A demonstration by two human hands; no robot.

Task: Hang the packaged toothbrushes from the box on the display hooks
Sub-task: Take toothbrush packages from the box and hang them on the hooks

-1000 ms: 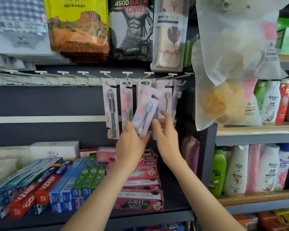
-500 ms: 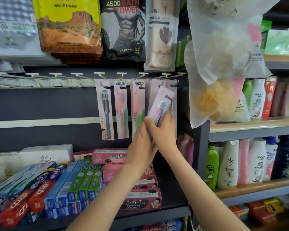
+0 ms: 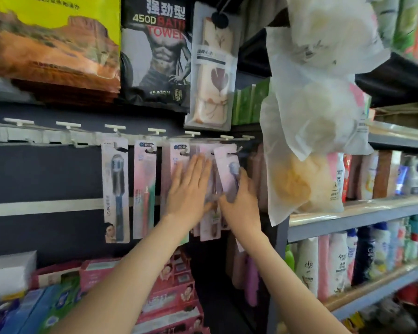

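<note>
My right hand [image 3: 239, 201] grips a pink packaged toothbrush [image 3: 228, 169], held tilted with its top hole at a display hook [image 3: 237, 153]. My left hand [image 3: 190, 189] lies flat with fingers spread against the pink toothbrush packs [image 3: 179, 162] hanging just left of it. Further left hang a dark toothbrush pack [image 3: 116, 189] and a pink-and-green one [image 3: 144, 189]. A row of white hooks [image 3: 68, 125] runs along the dark back panel. The box is not in view.
Towel packs [image 3: 155, 51] hang above the hooks. Bagged bath sponges [image 3: 307, 153] hang close on the right. Toothpaste boxes [image 3: 169, 300] are stacked on the shelf below. Bottles [image 3: 336, 263] fill the shelves to the right.
The view has closed in on the hooks. My right hand lifted the pink pack up to the hook. My left hand let go of it and now presses flat on the hanging packs.
</note>
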